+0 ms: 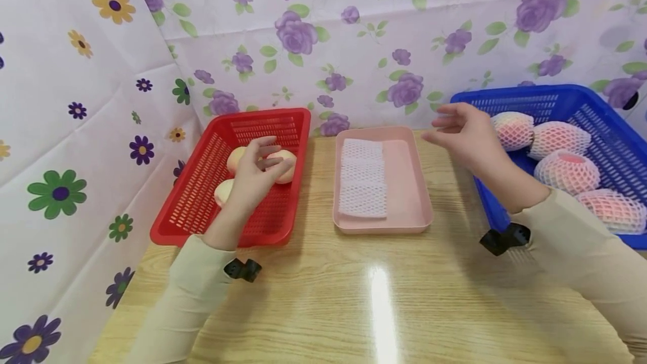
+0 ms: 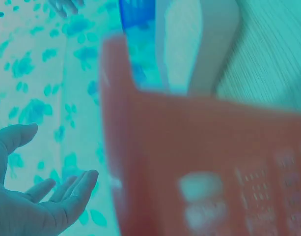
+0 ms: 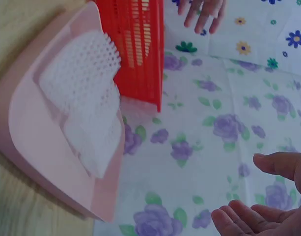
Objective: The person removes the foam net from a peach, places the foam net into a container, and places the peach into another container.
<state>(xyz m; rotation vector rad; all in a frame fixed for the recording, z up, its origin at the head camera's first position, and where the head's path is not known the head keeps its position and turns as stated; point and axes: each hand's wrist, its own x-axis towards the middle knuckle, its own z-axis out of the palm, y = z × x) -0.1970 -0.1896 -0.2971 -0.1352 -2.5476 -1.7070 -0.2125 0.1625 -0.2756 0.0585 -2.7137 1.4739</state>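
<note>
My left hand (image 1: 251, 176) hovers over the red basket (image 1: 168, 228), fingers loosely bent and holding nothing. Below it lie several pale round fruits (image 1: 284, 166), partly hidden by the hand. In the left wrist view its thumb and fingers (image 2: 84, 189) are spread apart beside the blurred basket wall. My right hand (image 1: 467, 136) is raised between the pink tray (image 1: 406, 184) and the blue basket (image 1: 510, 94), with nothing in its grasp. White foam net sleeves (image 1: 363, 178) lie flat on the tray's left side. In the right wrist view this hand's fingers (image 3: 238, 216) are parted too.
Several fruits in foam nets (image 1: 567, 172) sit in the blue basket at the right. A wood-grain table (image 1: 323, 296) carries the containers. Flowered sheets (image 1: 343, 60) hang behind and along the left side.
</note>
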